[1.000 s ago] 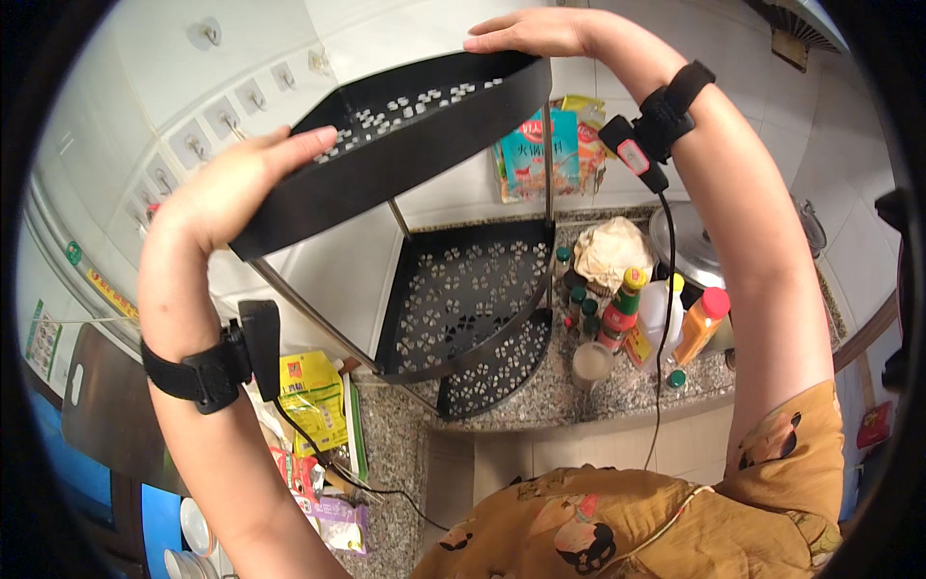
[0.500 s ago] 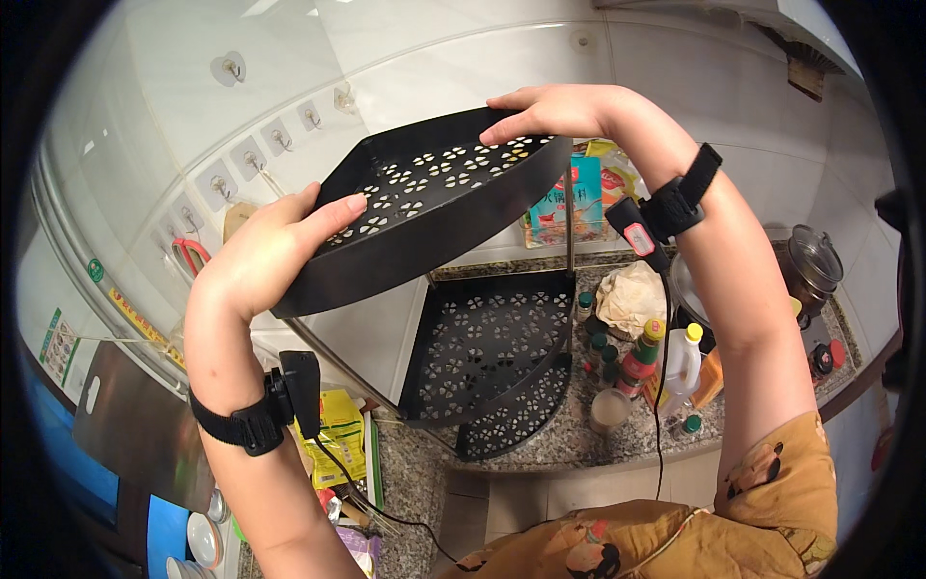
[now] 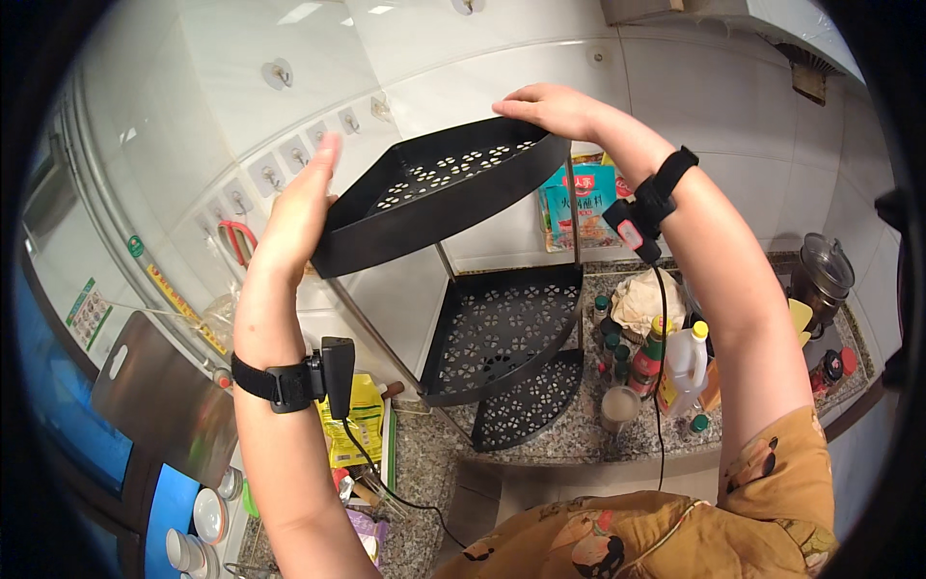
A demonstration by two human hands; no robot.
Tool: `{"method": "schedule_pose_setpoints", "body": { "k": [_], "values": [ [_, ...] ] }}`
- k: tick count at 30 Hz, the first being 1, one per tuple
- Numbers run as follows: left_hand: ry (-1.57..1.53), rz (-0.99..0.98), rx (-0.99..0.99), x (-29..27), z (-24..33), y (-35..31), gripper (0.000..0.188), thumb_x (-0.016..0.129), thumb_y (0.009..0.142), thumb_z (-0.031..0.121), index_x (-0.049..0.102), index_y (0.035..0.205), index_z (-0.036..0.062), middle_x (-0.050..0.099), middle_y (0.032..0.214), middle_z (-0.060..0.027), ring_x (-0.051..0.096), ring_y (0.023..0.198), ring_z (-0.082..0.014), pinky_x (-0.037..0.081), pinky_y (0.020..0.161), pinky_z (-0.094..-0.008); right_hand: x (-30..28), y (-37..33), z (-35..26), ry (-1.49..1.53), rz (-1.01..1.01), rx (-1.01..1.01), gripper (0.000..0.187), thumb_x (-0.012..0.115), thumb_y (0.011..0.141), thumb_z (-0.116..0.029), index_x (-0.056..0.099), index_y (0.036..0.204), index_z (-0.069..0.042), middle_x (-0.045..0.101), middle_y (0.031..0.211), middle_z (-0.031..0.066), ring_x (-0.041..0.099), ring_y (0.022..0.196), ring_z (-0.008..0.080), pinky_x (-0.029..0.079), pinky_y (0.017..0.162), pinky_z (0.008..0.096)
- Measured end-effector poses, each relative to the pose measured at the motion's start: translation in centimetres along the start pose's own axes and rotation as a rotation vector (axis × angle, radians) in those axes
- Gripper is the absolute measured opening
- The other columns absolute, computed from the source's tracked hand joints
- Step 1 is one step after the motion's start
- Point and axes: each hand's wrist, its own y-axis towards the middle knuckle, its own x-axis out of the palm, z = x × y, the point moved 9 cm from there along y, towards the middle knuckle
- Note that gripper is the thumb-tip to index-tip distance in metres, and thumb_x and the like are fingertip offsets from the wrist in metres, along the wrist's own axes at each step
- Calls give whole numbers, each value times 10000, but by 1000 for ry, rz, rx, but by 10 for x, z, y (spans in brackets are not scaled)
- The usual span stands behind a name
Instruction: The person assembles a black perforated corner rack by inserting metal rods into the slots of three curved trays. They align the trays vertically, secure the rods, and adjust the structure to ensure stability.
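A black three-tier corner shelf rack with clover-shaped cutouts and metal posts stands on the granite counter, its top tier tilted in view. My left hand is against the left end of the top tier, thumb stretched upward and clear of the rim; its other fingers are mostly hidden. At the top tier's far right corner, my right hand grips the rim with fingers bent over it. Both forearms wear black straps with small devices, the left device and the right device, each with a cable.
Right of the rack, on the granite counter, are a red sauce bottle, a white jug, small jars and a lidded pot. Blue packets lean on the wall. At left are a yellow bag and a steel board.
My left thumb has lifted off the inside of the top tier and points up. My right hand has shifted back onto the rim's corner. The whole view has shifted slightly.
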Motion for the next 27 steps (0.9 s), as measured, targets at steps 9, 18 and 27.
{"method": "schedule_pose_setpoints", "body": {
  "k": [9, 18, 27],
  "values": [
    [-302, -443, -84, 39, -112, -93, 554, 643, 978, 280, 451, 1473, 118, 677, 1229, -28, 597, 1155, -121, 446, 952, -321, -41, -49, 7, 87, 476, -16, 633, 506, 975, -525, 584, 1320, 0, 558, 1360, 235, 573, 1229, 358, 435, 1071, 447],
    [-454, -300, -31, 74, -103, -144, 286, 607, 983, 34, 595, 1268, 28, 692, 993, -21, 673, 958, -108, 514, 818, -227, -14, -122, -24, 291, 516, -69, 867, 569, 956, -530, 274, 1519, 59, 326, 1553, 273, 276, 1485, 362, 250, 1209, 417],
    [-581, -92, 30, 103, -89, -150, 225, 644, 952, -11, 610, 1174, -24, 668, 913, -22, 669, 842, -97, 541, 779, -226, 14, -133, -17, 380, 420, -50, 996, 696, 857, -547, 277, 1522, 64, 458, 1457, 317, 490, 1345, 362, 390, 1112, 372]
  ]
}}
